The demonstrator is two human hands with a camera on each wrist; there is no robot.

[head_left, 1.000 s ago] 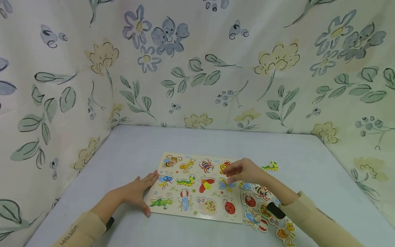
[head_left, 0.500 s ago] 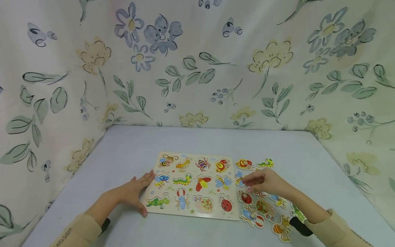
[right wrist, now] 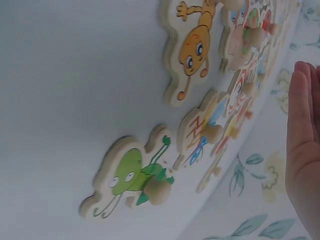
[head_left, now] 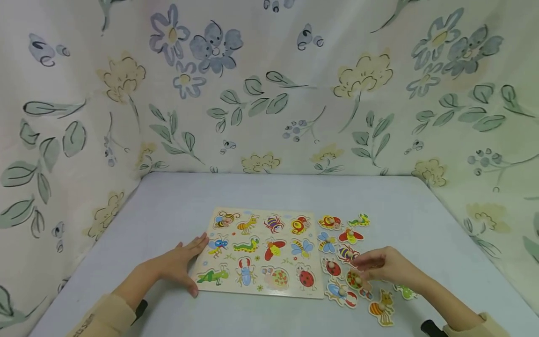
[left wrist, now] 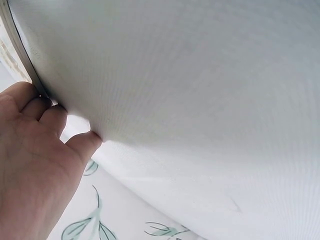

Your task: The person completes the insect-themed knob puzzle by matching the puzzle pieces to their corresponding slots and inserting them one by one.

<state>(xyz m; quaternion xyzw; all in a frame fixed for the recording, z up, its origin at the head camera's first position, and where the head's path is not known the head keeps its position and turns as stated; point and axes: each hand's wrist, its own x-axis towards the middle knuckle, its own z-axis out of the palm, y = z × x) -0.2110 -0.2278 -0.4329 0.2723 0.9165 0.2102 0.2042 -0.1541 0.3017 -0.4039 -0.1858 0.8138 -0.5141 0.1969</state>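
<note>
A wooden puzzle board (head_left: 229,288) with printed insects lies flat on the table. Along its left edge, my left hand (head_left: 177,267) rests with fingers spread, thumb by the near left corner; the left wrist view shows those fingertips at the board's edge (left wrist: 25,62). To the right of the board lie loose knobbed insect pieces, among them a ladybug piece (head_left: 331,268), a snail piece (head_left: 355,279) and a spider piece (head_left: 347,253). Over this group hovers my right hand (head_left: 389,269), its fingers loosely bent and holding nothing. It partly covers some pieces behind it.
Nearer the front lie an orange ant piece (head_left: 382,308) and a blue beetle piece (head_left: 342,295). A green grasshopper piece (right wrist: 127,175) with a round knob sits farther right. Floral curtain (head_left: 261,121) hangs behind the white table (head_left: 252,189).
My right hand has moved from over the board's right side to over the loose pieces, uncovering the butterflies at the upper right. My left hand stays at the board. The view has shifted slightly.
</note>
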